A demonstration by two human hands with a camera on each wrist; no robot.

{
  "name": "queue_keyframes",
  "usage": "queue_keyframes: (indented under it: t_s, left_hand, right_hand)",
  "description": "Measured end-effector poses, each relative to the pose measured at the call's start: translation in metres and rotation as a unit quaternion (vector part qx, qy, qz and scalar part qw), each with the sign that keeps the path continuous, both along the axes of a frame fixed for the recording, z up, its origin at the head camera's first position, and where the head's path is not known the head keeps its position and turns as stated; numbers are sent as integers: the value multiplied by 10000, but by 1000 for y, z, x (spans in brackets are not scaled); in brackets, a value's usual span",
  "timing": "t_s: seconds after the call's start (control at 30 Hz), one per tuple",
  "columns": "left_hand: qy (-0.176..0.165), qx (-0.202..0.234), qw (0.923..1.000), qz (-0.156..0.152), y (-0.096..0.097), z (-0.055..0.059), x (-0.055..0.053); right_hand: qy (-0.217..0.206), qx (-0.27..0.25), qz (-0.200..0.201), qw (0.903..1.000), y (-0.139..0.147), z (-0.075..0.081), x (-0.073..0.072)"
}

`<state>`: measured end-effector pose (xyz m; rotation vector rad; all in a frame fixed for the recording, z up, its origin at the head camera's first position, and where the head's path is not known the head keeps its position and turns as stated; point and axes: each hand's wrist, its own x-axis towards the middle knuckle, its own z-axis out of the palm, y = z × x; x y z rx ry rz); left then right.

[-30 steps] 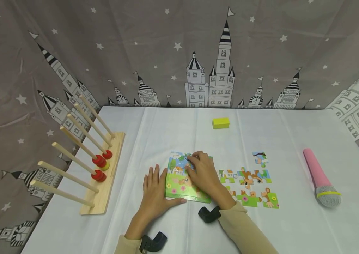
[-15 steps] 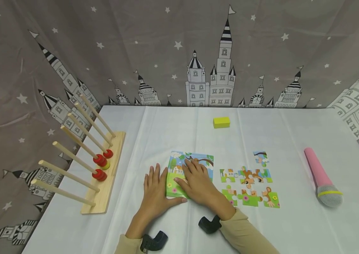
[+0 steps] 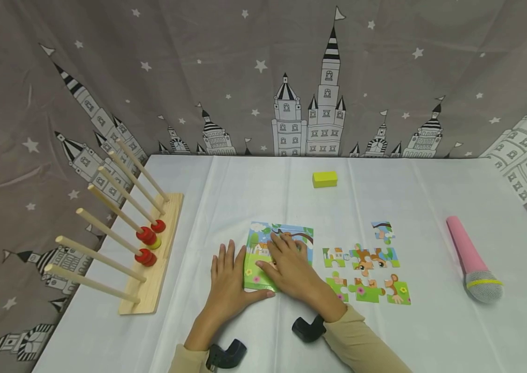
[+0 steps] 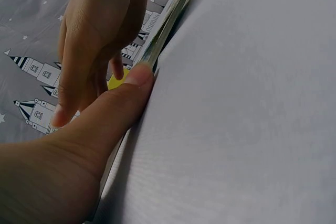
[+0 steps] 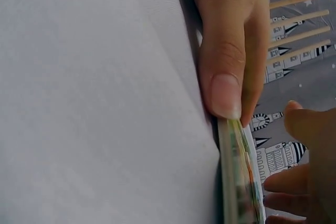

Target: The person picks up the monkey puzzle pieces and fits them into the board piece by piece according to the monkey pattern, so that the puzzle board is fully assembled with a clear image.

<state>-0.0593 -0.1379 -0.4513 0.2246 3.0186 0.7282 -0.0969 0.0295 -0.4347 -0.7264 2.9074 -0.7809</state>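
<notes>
A square puzzle board (image 3: pixel 253 268) with a bright picture of a house, grass and sky lies mid-table. My left hand (image 3: pixel 227 290) holds it steady, straight fingers along its left side. The left thumb (image 4: pixel 137 77) touches the board's near edge in the left wrist view. My right hand (image 3: pixel 295 272) lies over the right half, fingers extended and pinching nothing visible. It covers much of the picture; a brown branch shows above its fingertips. Right of the board are several loose jigsaw pieces, including a branch piece (image 3: pixel 382 231), monkey-face pieces (image 3: pixel 365 260) and a flower piece (image 3: pixel 399 291).
A wooden peg stand (image 3: pixel 170 243) with red and yellow rings stands at the left. Behind the board sits a yellow block (image 3: pixel 324 180). A pink toy microphone (image 3: pixel 470 256) lies far right. The castle-print curtain (image 3: pixel 245 77) hangs behind the white table.
A second ago my right hand's fingers were bent at the board's upper right; they have since straightened and come lower, uncovering the branch. My left hand has stayed in place.
</notes>
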Motion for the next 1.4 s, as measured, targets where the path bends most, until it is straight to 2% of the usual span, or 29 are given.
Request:
queue_keyframes:
  t_s: [0.13, 0.3, 0.43, 0.53, 0.67, 0.83, 0.93, 1.0, 1.1, 1.2, 1.4]
  left_hand:
    - [-50, 43, 10000, -14, 0, 1, 0]
    - [-72, 144, 9999, -50, 1, 2, 0]
    - [-16, 163, 9999, -46, 2, 1, 0]
    - [-11, 185, 9998, -34, 3, 2, 0]
    - [-2, 200, 9998, -45, 4, 2, 0]
    - [-17, 202, 9998, -66, 3, 2, 0]
    - [-23, 194, 9998, -42, 2, 2, 1]
    - [-14, 188, 9998, -26, 2, 2, 1]
    - [-19, 185, 9998, -9, 1, 1, 2]
    - [-21, 186, 9998, 14, 0, 0, 2]
    - [6, 243, 9997, 56, 0, 0, 2]
  right_hand:
    - [396, -234, -72, 9989, 5, 2, -3]
    - [733, -763, -325, 9939, 18, 10, -8]
    - [789, -1103, -817, 9874, 37, 15, -14]
    - [595, -1315, -1295, 9810, 61, 17, -20]
    - [290, -1596, -2058, 9651, 103, 18, -25]
    - [262, -1563, -3193, 9343, 154, 15, -27]
    - [123, -1468, -3644, 9195, 178, 15, -27]
    - [-123, -1373, -3807, 9144, 192, 14, -26]
    - [-662, -1050, -3763, 9182, 207, 11, -27]
    - [-1106, -864, -3518, 9255, 217, 8, -30]
    - [-1279, -773, -3010, 9419, 223, 8, -33]
